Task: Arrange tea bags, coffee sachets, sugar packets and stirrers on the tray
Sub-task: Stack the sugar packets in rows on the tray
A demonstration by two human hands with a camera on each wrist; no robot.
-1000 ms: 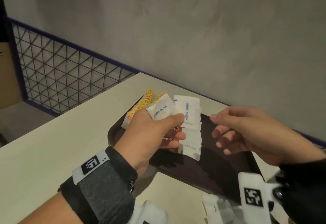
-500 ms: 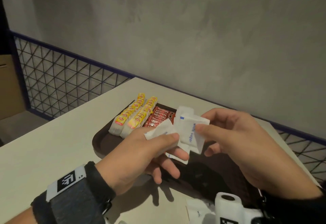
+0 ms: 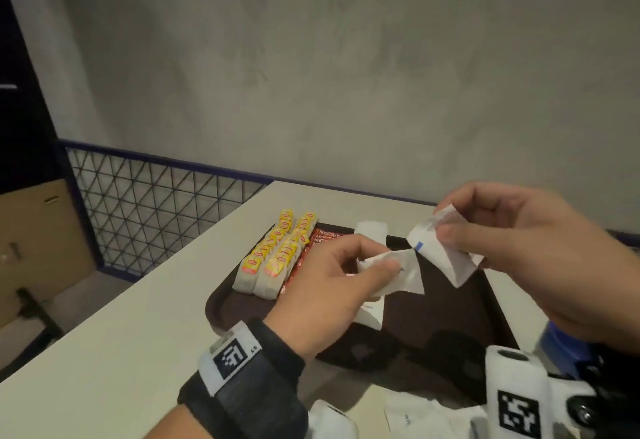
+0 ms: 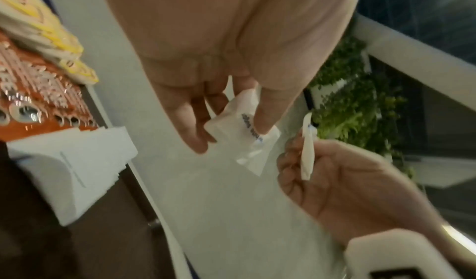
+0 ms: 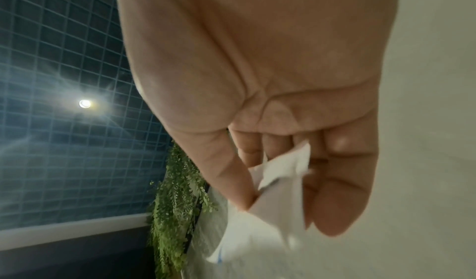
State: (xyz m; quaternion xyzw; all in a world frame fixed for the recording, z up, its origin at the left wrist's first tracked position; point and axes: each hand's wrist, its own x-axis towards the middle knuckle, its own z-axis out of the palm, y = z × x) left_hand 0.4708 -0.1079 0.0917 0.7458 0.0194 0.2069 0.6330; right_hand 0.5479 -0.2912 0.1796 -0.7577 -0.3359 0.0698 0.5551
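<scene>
A dark brown tray (image 3: 429, 328) lies on the pale table. Two rows of yellow tea bags (image 3: 273, 255) fill its far left, with red coffee sachets (image 3: 313, 241) beside them and a row of white sugar packets (image 3: 372, 231) to their right. Above the tray my left hand (image 3: 332, 286) pinches a white sugar packet (image 3: 401, 270) between thumb and fingers (image 4: 242, 128). My right hand (image 3: 512, 248) pinches another sugar packet (image 3: 446, 255), raised a little higher and to the right (image 5: 278, 194). The two packets are apart.
Loose white sugar packets (image 3: 415, 414) lie on the table near the tray's front edge. A blue wire-mesh railing (image 3: 145, 210) runs behind the table on the left, a cardboard box (image 3: 38, 241) beyond it. A grey wall stands close behind.
My right hand has taken one sugar packet out of my left hand's grip and drawn it away to the right; the left hand keeps one packet. The view has tilted up.
</scene>
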